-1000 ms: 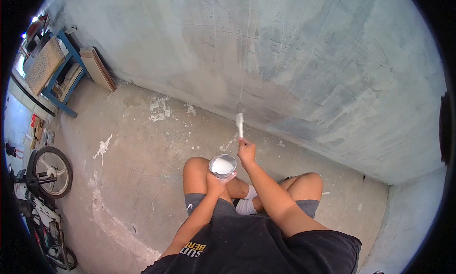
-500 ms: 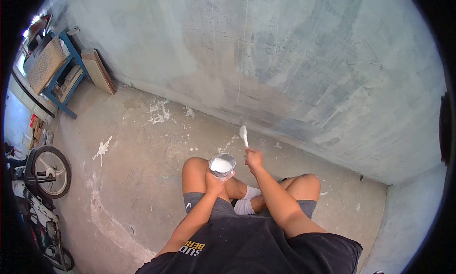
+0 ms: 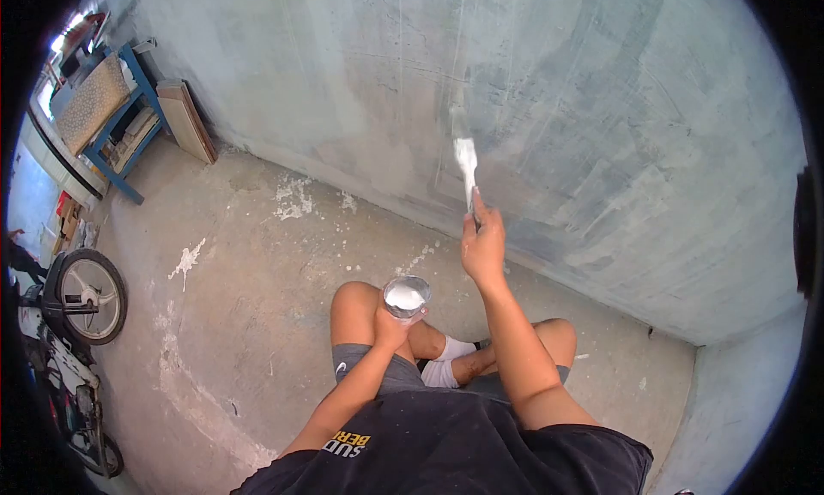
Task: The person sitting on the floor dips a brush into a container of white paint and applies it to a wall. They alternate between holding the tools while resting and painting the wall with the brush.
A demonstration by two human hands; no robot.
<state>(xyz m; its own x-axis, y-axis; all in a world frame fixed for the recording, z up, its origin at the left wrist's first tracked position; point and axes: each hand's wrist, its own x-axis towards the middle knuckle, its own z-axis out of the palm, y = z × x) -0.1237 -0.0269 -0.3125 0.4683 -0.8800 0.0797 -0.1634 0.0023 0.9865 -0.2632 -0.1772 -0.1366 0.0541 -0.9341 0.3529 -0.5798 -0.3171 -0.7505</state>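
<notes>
A round bowl of white paste [image 3: 406, 297] rests in my left hand [image 3: 396, 325], whose fingers are wrapped round its underside above my left knee. My right hand [image 3: 484, 242] grips the handle of a brush [image 3: 465, 165], held up with its white-coated head toward the wall. Just beyond the brush tip is a pale wet-looking patch on the grey wall [image 3: 549, 92]. Whether the bristles touch the wall is unclear.
White splashes mark the concrete floor [image 3: 257, 323]. A motorbike wheel [image 3: 90, 297] stands at the left. Behind it are a blue shelf [image 3: 129, 122] and boards [image 3: 184, 122] leaning on the wall. My bent legs [image 3: 354, 319] are crossed below my hands.
My right hand has moved up and forward with the brush, away from the foot of the wall. My left hand still holds the bowl, almost unmoved.
</notes>
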